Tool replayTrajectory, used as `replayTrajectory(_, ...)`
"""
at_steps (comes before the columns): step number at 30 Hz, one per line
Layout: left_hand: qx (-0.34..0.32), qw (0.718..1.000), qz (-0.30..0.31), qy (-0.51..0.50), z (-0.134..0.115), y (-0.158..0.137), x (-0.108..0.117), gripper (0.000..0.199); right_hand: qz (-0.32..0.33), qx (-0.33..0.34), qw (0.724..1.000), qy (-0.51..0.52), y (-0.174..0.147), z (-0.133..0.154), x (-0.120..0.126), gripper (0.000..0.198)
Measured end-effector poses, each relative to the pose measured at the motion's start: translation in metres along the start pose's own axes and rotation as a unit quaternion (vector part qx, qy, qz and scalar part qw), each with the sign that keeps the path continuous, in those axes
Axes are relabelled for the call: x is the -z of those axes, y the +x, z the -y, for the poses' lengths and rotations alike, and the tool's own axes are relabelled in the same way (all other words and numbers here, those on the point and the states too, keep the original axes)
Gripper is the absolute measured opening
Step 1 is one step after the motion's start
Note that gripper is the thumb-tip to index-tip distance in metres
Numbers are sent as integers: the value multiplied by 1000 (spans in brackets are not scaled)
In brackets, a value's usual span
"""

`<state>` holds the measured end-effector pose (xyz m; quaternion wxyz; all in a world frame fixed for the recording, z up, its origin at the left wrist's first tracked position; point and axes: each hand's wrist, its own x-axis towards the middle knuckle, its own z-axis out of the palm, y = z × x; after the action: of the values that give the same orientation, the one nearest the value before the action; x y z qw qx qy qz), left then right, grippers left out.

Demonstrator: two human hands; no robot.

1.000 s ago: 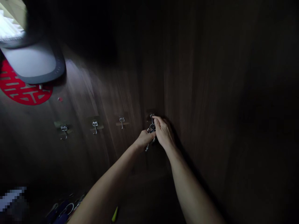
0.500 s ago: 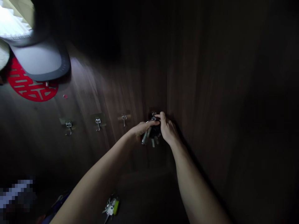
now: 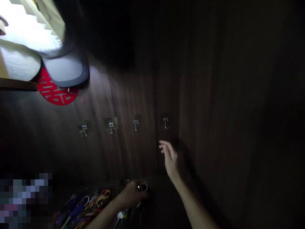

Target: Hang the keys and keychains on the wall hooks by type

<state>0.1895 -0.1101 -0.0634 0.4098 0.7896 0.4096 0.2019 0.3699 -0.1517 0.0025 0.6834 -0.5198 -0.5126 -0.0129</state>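
Observation:
My left hand (image 3: 132, 192) is low at the middle, closed on a bunch of keys (image 3: 143, 186) whose metal ring shows above the fingers. The hanging keys are mostly dark and hard to see. Higher up, my right hand (image 3: 171, 156) is open and holds nothing, its fingers pointing up and left. It is just below the rightmost metal hook (image 3: 166, 123), which bears nothing. Beneath my left hand, partly covered by it, lie other keys (image 3: 120, 215) with a yellow-green piece.
Three more hooks, including one at the left (image 3: 84, 128), line the dark wood panel (image 3: 147, 152). Coloured cords (image 3: 100, 200) and blue-handled tools (image 3: 73, 210) lie at lower left. A grey cap (image 3: 68, 70) hangs over a red round cutout (image 3: 57, 97); a bright lamp is above.
The keys have come off the rightmost hook and moved down in my left hand. My right hand has let go and dropped below the hook. The view has shifted left.

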Motion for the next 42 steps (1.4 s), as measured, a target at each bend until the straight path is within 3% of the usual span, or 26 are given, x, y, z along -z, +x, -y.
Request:
replayTrajectory(2, 5, 998, -20, 56, 20, -13, -6, 26, 78, -28, 996, 24, -24, -9, -16, 38)
replayTrajectory(5, -34, 997, -51, 53, 33, -26, 2, 39, 155, -49, 986, 48, -50, -14, -35, 33)
replayTrajectory(10, -75, 987, -138, 39, 40, -52, 41, 33, 208, -71, 971, 90, -73, -2, -51, 31)
replayTrajectory(13, -64, 985, -157, -42, 41, -74, 71, 28, 255, -110, 951, 137, -84, 8, -58, 35)
replayTrajectory(17, -39, 966, -229, -117, 51, -98, 104, 34, 275, -182, 923, 196, -99, 18, -71, 44)
replayTrajectory(23, 1, 931, -323, -169, 75, -117, 136, 57, 284, -264, 897, 211, -105, 31, -87, 68)
replayTrajectory(26, 17, 933, -312, -176, 88, -121, 147, 67, 285, -300, 882, 226, -105, 32, -92, 75)
replayTrajectory(30, 23, 947, -249, -204, 106, -123, 154, 77, 325, -328, 866, 192, -110, 21, -94, 79)
replayTrajectory(37, 57, 956, -226, -181, 133, -128, 158, 79, 294, -348, 882, 124, -118, -1, -87, 79)
replayTrajectory(42, 70, 956, -223, -177, 137, -128, 162, 77, 313, -351, 878, 92, -120, -10, -90, 78)
